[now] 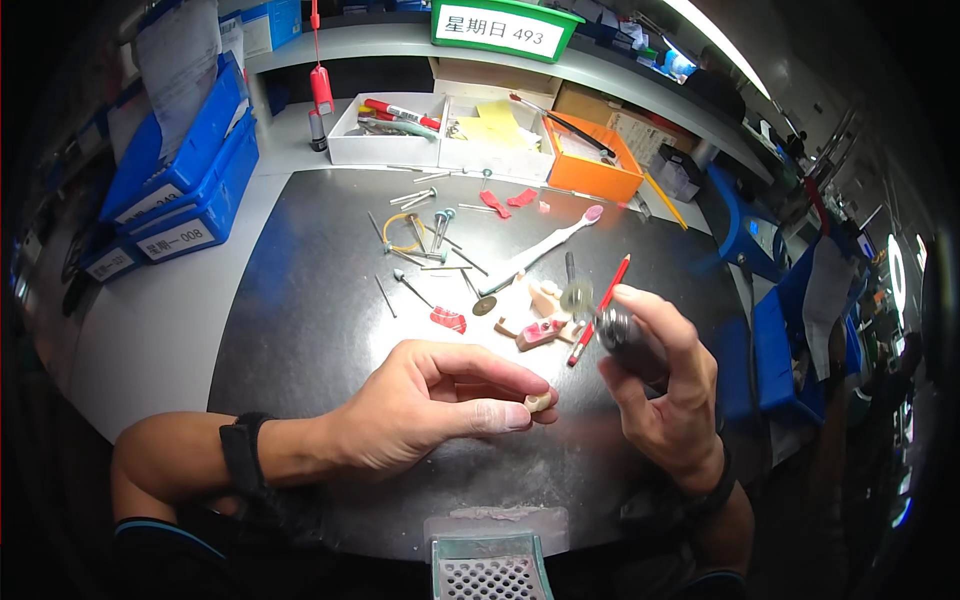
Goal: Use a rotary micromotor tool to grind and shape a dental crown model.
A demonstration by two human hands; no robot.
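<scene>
Between the thumb and fingertips of my left hand (405, 400) is a small cream tooth-shaped piece (538, 402), probably a dental crown. My right hand (672, 410) is closed around a dark rotary handpiece (632, 345). A round disc (577, 297) at the handpiece's tip looks blurred and stands apart from the piece, above and to its right. Just beyond my hands lie cream plaster model parts (545, 298), one with a pink-red area (541, 333). A red pencil (613, 285) lies beside them, partly behind the handpiece.
Several burs (440, 228), a toothbrush (540, 250), a flat round disc (485, 305) and red scraps (449, 319) lie on the black mat (290, 300). White boxes (385, 150) and an orange tray (600, 180) line the back. Blue bins (185, 210) stand left; a perforated grate (490, 578) is at the front edge.
</scene>
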